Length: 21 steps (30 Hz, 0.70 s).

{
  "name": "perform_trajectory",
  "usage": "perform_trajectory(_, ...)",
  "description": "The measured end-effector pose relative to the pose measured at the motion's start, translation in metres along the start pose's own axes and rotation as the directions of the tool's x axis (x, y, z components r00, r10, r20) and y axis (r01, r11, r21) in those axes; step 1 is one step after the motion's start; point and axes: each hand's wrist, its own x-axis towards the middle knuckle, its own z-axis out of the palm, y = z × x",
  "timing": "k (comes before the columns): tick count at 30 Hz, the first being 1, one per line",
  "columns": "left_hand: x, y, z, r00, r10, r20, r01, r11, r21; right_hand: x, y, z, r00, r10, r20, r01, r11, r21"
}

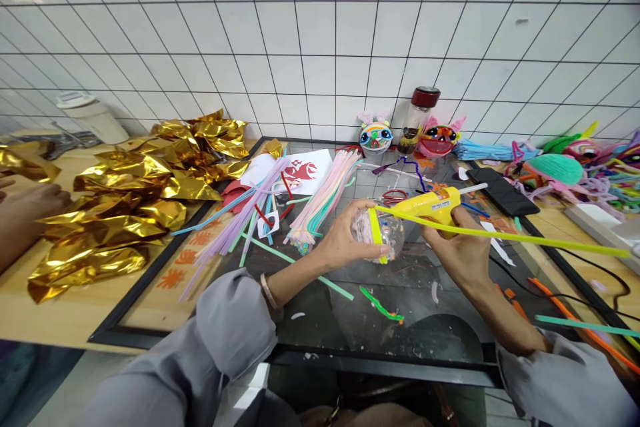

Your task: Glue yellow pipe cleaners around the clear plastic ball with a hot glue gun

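Observation:
My left hand (345,240) is wrapped round a clear ball (394,235) with small bits inside. A yellow pipe cleaner (500,233) runs round the ball as a band, and its long free end stretches off to the right. In my right hand (463,250) is a yellow hot glue gun (425,207), its nozzle toward the ball and a glue stick sticking out of its back. Below the ball a short green pipe cleaner piece (381,305) lies on the dark glass tabletop.
Bundles of pastel pipe cleaners (325,197) and gold foil bags (165,173) lie to the left. Another person's hand (35,207) is at the far left. Two decorated balls (376,137) and a red-capped bottle (420,120) stand by the wall. A black phone (503,191) lies right, near a black cord (590,290).

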Motion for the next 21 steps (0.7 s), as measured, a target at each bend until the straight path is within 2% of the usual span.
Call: perform_trajectory(21,-0.0004,-0.0022,0.0002,1.000,0.013,-0.007,-0.013,1.000,0.019,-0.0027,0.0037,0.0060,1.000,0.012,0.010,-0.012,1.000,0.010)
